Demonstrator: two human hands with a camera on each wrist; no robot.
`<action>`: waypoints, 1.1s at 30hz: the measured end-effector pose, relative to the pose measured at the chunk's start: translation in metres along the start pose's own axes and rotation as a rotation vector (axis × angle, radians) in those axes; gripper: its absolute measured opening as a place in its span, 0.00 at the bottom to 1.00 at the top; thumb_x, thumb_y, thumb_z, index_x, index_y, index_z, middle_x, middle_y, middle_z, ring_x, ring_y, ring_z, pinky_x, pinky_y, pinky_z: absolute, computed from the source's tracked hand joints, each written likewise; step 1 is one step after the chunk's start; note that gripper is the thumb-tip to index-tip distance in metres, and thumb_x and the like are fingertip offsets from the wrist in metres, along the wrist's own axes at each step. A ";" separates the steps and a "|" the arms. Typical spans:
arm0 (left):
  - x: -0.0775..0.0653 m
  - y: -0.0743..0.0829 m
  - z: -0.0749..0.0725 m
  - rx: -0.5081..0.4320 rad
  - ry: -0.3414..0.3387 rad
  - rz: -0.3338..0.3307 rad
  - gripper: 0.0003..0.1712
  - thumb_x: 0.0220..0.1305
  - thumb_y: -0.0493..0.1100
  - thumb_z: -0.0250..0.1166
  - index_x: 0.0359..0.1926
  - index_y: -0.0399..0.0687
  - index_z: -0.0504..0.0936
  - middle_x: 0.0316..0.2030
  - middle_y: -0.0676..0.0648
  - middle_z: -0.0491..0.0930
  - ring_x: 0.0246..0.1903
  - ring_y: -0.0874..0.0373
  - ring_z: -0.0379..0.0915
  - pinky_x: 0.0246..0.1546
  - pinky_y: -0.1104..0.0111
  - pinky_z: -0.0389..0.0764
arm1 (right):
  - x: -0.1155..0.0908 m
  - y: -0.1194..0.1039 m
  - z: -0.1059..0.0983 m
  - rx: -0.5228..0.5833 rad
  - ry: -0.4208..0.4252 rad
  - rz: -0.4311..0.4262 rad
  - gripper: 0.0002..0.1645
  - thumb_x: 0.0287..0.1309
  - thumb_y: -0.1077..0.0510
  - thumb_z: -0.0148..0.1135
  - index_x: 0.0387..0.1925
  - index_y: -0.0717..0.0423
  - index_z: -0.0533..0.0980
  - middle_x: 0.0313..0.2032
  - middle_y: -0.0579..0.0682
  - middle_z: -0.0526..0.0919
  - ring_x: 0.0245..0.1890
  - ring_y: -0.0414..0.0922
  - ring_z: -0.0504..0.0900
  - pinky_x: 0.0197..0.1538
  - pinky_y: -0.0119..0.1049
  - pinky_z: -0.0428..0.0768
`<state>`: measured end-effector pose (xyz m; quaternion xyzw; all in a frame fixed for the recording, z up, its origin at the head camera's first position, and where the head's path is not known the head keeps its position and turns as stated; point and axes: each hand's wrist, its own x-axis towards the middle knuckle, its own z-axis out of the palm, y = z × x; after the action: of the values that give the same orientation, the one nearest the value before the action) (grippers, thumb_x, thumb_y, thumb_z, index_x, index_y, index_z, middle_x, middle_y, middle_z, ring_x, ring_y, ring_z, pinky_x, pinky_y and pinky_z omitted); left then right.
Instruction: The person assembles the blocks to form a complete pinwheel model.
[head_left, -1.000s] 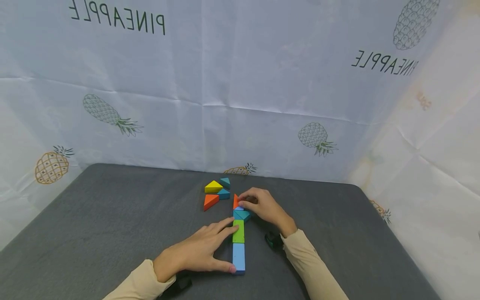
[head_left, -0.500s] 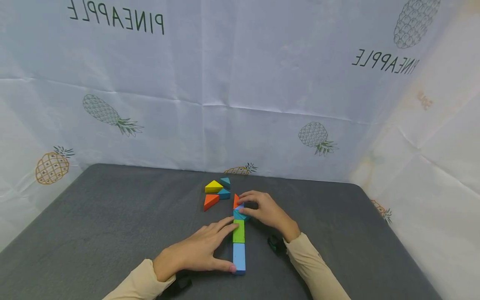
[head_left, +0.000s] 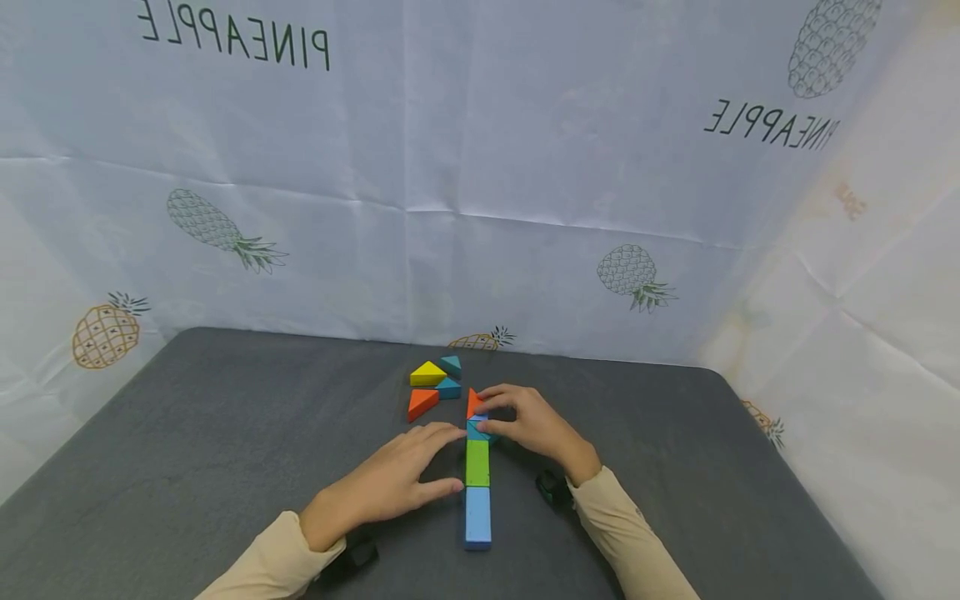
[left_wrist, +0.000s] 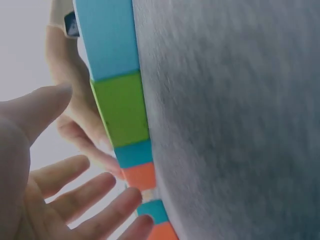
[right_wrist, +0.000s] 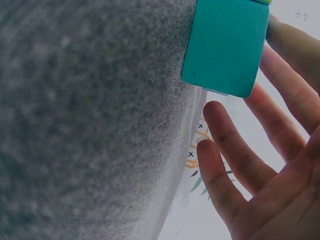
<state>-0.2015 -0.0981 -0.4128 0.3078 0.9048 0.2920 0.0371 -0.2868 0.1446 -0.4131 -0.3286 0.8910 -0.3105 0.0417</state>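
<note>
A row of blocks runs away from the person in the head view: a blue block (head_left: pixel 477 517), a green block (head_left: pixel 477 463), teal triangular blocks (head_left: pixel 474 432) and an orange triangular block (head_left: pixel 472 403). My right hand (head_left: pixel 540 427) reaches over the row's far end, thumb at the teal pieces and loosely bent fingers by the orange one, partly covering a small blue piece. In the right wrist view a teal face (right_wrist: pixel 225 47) stands before the spread fingers. My left hand (head_left: pixel 390 479) hovers left of the row, fingers extended, fingertips right at the teal pieces and thumb near the green block's edge.
Left of the row's far end lie a yellow triangular block (head_left: pixel 427 374), an orange block (head_left: pixel 422 404) and two teal triangular blocks, one (head_left: pixel 448 389) beside the yellow. A pineapple-print cloth (head_left: pixel 480 167) hangs behind the grey tabletop (head_left: pixel 262 417).
My left thumb has come off the blue block and the left fingers off the green one, the hand drawing slightly left and away. My right hand has shifted slightly nearer, its thumb onto the teal pieces.
</note>
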 end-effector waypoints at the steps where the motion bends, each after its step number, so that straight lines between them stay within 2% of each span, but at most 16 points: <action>1: 0.000 -0.001 -0.001 0.003 0.020 -0.001 0.36 0.67 0.58 0.63 0.70 0.47 0.68 0.67 0.45 0.70 0.66 0.46 0.67 0.63 0.43 0.70 | 0.000 0.000 0.000 0.002 0.000 0.004 0.17 0.62 0.51 0.67 0.50 0.53 0.85 0.60 0.55 0.80 0.64 0.54 0.76 0.63 0.54 0.75; 10: 0.006 -0.007 -0.005 0.033 0.120 -0.033 0.31 0.66 0.51 0.66 0.67 0.47 0.72 0.65 0.42 0.72 0.63 0.42 0.70 0.60 0.40 0.70 | -0.004 0.000 0.000 0.012 0.013 0.018 0.16 0.61 0.52 0.68 0.48 0.53 0.85 0.60 0.55 0.80 0.63 0.55 0.76 0.62 0.55 0.76; 17: 0.016 -0.012 -0.019 0.100 0.218 -0.044 0.30 0.64 0.49 0.68 0.65 0.47 0.75 0.63 0.42 0.75 0.61 0.43 0.72 0.59 0.42 0.71 | -0.002 0.000 0.001 0.045 -0.001 0.007 0.16 0.62 0.51 0.68 0.50 0.52 0.85 0.61 0.54 0.79 0.63 0.53 0.76 0.61 0.52 0.77; 21: 0.025 -0.014 -0.027 0.109 0.258 -0.020 0.30 0.64 0.48 0.69 0.65 0.45 0.75 0.61 0.42 0.76 0.60 0.42 0.73 0.59 0.43 0.72 | -0.001 0.000 0.001 0.048 0.008 0.009 0.16 0.61 0.51 0.68 0.49 0.52 0.85 0.60 0.54 0.80 0.63 0.53 0.76 0.61 0.52 0.77; 27: 0.036 -0.020 -0.034 0.113 0.268 -0.032 0.28 0.65 0.48 0.68 0.63 0.44 0.76 0.56 0.43 0.78 0.53 0.46 0.74 0.54 0.46 0.76 | -0.001 0.000 0.001 0.072 0.003 0.013 0.16 0.61 0.51 0.68 0.49 0.52 0.85 0.60 0.54 0.80 0.63 0.53 0.77 0.62 0.52 0.77; 33: 0.046 -0.028 -0.039 0.095 0.269 -0.050 0.28 0.67 0.48 0.66 0.64 0.42 0.75 0.58 0.42 0.77 0.56 0.44 0.73 0.56 0.47 0.75 | -0.001 0.001 0.001 0.070 0.005 0.021 0.16 0.61 0.51 0.68 0.49 0.52 0.85 0.60 0.53 0.80 0.63 0.53 0.76 0.62 0.53 0.76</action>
<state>-0.2632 -0.1089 -0.3910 0.2449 0.9217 0.2865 -0.0920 -0.2864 0.1449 -0.4143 -0.3168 0.8831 -0.3419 0.0544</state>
